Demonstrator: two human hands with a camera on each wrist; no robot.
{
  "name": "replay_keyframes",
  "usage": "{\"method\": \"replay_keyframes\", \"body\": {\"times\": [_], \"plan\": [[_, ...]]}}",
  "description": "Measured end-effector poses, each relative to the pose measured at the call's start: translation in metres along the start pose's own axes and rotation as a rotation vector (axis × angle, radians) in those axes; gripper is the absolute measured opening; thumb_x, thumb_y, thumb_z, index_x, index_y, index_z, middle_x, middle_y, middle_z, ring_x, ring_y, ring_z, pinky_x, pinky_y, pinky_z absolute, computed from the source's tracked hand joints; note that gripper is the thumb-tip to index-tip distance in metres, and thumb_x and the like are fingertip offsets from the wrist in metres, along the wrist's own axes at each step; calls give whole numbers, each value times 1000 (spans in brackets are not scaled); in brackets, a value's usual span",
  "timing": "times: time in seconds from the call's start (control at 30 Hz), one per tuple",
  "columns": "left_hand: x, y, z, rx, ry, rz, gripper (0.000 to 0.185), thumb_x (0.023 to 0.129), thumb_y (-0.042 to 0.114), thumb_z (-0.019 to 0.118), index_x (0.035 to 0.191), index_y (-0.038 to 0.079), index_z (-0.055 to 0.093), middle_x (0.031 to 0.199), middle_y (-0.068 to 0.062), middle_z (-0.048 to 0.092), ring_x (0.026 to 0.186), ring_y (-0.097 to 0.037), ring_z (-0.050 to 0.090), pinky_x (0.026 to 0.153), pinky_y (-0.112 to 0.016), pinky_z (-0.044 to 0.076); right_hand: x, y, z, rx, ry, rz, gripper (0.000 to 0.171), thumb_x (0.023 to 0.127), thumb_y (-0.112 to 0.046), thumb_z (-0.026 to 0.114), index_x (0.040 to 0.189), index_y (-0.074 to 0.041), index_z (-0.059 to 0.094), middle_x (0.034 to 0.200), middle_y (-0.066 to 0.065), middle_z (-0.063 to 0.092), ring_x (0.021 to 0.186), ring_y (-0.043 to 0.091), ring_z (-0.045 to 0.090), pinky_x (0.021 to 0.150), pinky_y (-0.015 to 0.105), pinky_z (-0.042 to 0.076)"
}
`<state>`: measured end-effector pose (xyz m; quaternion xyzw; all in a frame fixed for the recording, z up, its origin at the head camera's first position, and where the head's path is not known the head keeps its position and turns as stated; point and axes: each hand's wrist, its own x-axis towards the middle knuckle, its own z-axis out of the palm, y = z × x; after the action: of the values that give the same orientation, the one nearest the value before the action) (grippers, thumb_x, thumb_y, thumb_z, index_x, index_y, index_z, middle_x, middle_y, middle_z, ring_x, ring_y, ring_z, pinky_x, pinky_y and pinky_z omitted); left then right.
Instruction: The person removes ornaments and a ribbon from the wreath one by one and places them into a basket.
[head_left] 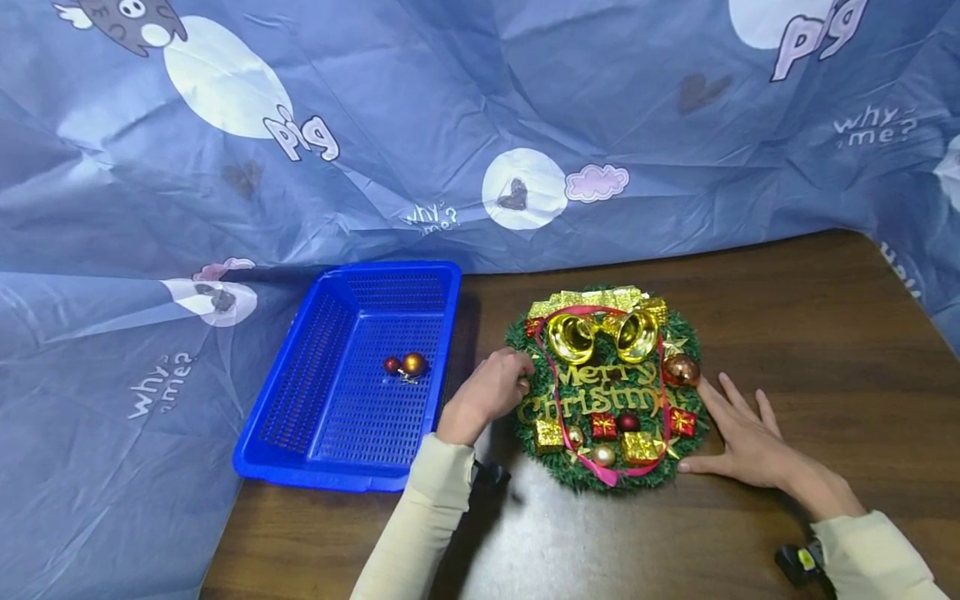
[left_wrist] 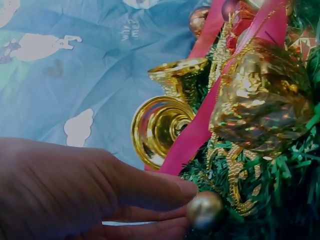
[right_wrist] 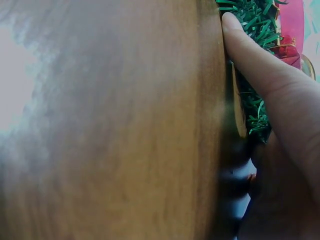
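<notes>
The left hand (head_left: pixel 486 395) pinches a small gold ball (left_wrist: pixel 205 210) at the left edge of the wreath (head_left: pixel 607 392), which lies on the bench (head_left: pixel 787 333). The right hand (head_left: pixel 742 442) rests flat and open against its right edge. 2 balls (head_left: pixel 406 365) already lie in the blue basket (head_left: pixel 300 400); several ornaments remain attached.

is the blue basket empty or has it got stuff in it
Not empty. The blue basket holds two small baubles, a red bauble and an orange bauble, lying together on its floor.
</notes>
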<state>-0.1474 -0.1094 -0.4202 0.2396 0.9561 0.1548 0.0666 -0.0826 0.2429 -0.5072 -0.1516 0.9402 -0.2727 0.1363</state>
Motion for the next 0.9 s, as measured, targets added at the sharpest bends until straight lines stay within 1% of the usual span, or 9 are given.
{"method": "replay_keyframes", "body": {"times": [0.17,0.23,0.33,0.43,0.6,0.77,0.9], "plan": [[0,-1,9,101,13,20,15,81,-1,64,93,7,69,93,-7,67,89,-22,63,77,-32,53,0,0,-1,-11,-1,-1,126,70,-66,70,153,-16,-11,159,22,2,145,38,-13,105,63,-25],[-1,-2,12,123,21,20,13,80,0,65,90,7,69,90,-6,66,86,-21,63,74,-30,53,0,-1,0,-18,0,-3,126,70,-67,69,153,-16,-11,159,21,2,145,38,-13,105,63,-24],[-2,-2,14,122,43,15,11,80,-1,67,87,7,68,87,-6,65,84,-20,62,73,-29,52,1,-1,1,-22,2,-2,126,70,-67,69,153,-16,-11,159,21,1,145,39,-13,105,63,-25],[-3,-2,13,114,63,19,11,78,-3,65,82,7,67,83,-6,63,80,-20,61,70,-29,52,1,-2,1,-21,9,-3,126,70,-67,70,153,-16,-11,159,20,1,145,39,-12,106,62,-25],[-7,1,4,93,105,47,15,74,-7,63,76,8,63,77,-5,58,75,-19,58,66,-28,50,0,-2,1,-17,18,-13,125,71,-65,70,153,-16,-10,159,20,1,145,39,-12,106,62,-25],[-12,2,-12,48,184,93,17,75,-11,62,81,4,66,78,-7,59,77,-22,59,68,-31,52,-2,-3,1,-20,24,-14,125,71,-64,71,153,-16,-10,159,22,3,145,40,-12,105,63,-24],[-15,2,-26,33,227,94,21,74,-14,59,83,4,66,80,-7,58,75,-22,59,67,-32,52,-1,-4,1,-19,31,-16,124,71,-63,71,153,-17,-10,158,23,4,145,41,-10,106,64,-23]]}}
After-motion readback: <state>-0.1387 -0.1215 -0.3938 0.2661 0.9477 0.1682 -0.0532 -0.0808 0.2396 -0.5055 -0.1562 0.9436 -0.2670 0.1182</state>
